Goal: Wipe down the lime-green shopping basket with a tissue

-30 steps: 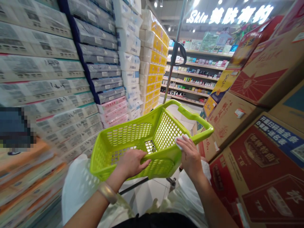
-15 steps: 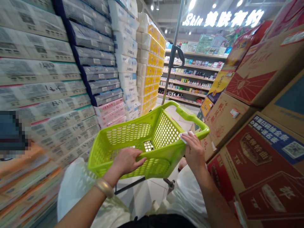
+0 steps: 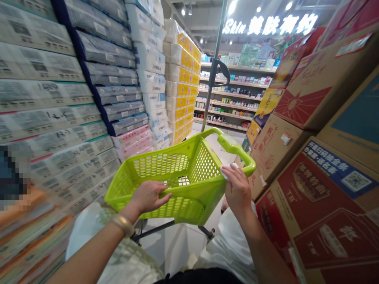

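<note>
A bright green plastic shopping cart (image 3: 189, 199) with perforated walls stands before me. Over its near rim lies my left hand (image 3: 149, 196), fingers curled to the inside and thumb along the outside, with a gold-coloured bangle (image 3: 122, 224) on the wrist. My right hand (image 3: 238, 187) presses a folded white cloth or tissue (image 3: 225, 170) against the rim's right corner, just below the cart handle (image 3: 237, 146). Most of the white piece is hidden beneath the fingers. The visible part of the basket holds nothing.
Stacked tissue packs (image 3: 180, 86) wall the left side. Cardboard cartons (image 3: 314, 189) rise close on the right. A metal pole with a dark hooked grip (image 3: 217, 73) stands behind the cart. Farther back are product shelves (image 3: 231, 94). Light floor tiles (image 3: 174, 252) show below.
The view has shifted slightly, with the cart and cartons a little farther left. My left hand has slid a short way left along the rim. My right hand stays at the corner with the white piece.
</note>
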The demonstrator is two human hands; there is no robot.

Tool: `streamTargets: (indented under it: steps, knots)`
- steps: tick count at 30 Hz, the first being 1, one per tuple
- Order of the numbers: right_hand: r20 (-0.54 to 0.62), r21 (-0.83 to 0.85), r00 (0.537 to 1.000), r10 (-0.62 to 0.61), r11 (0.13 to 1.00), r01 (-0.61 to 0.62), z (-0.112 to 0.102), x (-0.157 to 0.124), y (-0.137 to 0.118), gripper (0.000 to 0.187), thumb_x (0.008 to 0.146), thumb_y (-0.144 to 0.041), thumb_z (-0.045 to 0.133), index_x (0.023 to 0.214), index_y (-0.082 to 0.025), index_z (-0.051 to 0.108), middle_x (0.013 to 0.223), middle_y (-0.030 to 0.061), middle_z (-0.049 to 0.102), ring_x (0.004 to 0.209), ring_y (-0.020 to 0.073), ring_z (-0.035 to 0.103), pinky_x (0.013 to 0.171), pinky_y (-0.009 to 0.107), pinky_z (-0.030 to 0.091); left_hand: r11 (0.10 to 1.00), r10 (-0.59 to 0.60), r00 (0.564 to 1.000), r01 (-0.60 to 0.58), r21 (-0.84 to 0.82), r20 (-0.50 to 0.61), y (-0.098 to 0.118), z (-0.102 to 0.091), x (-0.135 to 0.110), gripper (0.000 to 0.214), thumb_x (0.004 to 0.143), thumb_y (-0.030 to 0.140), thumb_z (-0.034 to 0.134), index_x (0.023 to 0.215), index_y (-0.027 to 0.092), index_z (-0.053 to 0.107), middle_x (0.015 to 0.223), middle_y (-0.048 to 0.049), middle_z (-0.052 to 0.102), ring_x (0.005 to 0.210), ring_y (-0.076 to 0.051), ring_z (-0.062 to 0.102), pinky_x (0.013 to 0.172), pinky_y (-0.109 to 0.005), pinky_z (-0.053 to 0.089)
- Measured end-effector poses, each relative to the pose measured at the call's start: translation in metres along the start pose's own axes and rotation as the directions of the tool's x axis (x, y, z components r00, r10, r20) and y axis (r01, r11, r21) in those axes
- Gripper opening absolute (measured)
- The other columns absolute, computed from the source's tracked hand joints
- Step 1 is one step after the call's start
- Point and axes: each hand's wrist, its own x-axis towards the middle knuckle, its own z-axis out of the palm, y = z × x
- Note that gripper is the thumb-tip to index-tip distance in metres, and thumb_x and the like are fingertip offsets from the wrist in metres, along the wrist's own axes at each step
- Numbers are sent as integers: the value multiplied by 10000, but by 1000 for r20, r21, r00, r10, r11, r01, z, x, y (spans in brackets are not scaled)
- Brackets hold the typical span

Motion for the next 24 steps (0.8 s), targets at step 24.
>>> streamTargets:
  steps: [24]
  knots:
    - [-70,-9,996,53,999,-54,-18,-3,-2,367,899,-68,424,1073,-207,716,1092,74,741,1193,236,611,1079,480,426,839,-54,968,-90,-537,-247,122,3,67,452,791,359,629,1202,182,562,1240,-101,643,1219,-291,540,1138,-575,201]
